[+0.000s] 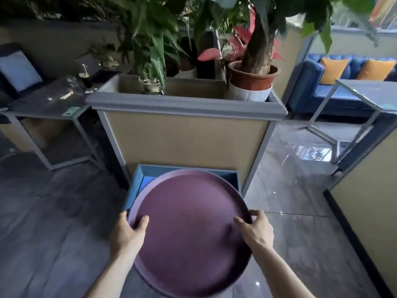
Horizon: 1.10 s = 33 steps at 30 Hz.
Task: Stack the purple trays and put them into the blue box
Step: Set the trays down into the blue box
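Head view shows the left hand [129,230] and right hand [255,229] pinching the rim of the purple trays [189,229], held over the blue box [137,181]; lowering them level inside seems next.

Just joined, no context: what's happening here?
A person holds a round purple tray by its rim, left hand and right hand on opposite sides. It hangs over the open blue box on the floor, in front of a planter. It is not yet inside. Whether more trays are stacked beneath can't be told.
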Available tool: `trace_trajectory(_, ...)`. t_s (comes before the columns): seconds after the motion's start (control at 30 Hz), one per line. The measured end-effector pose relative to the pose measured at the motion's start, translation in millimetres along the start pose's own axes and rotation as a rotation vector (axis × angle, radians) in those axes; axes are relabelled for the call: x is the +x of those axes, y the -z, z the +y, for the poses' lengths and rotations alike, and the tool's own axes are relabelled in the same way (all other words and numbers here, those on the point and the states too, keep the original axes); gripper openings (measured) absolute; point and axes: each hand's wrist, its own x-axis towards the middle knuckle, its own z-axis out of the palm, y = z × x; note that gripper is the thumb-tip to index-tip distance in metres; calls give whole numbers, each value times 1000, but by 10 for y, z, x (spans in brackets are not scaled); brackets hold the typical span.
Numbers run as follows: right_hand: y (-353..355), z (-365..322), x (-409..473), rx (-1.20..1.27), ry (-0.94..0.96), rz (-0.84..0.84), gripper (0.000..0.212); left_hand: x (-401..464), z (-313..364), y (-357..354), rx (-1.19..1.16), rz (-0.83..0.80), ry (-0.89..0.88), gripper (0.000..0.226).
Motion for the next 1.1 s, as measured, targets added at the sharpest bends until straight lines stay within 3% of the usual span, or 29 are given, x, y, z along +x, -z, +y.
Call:
trace_trajectory(0.4,-855,91,838,-182,-129,-41,44,1007,-407,-639,162,-136,152,28)
trace_trajectory(0.6,-1276,187,1098,-241,-207,-31,43,1438,-701,-976,339,-182,196,47)
trace_trajectory(0.83,-1564,139,1394,-257,-239,28,54,1820,-816,-1275,433,-183,109,40)
trace_trajectory(1.1,-1691,105,1582,-309,-264,77,51,1946,-925,-1465,507,-136,62,42)
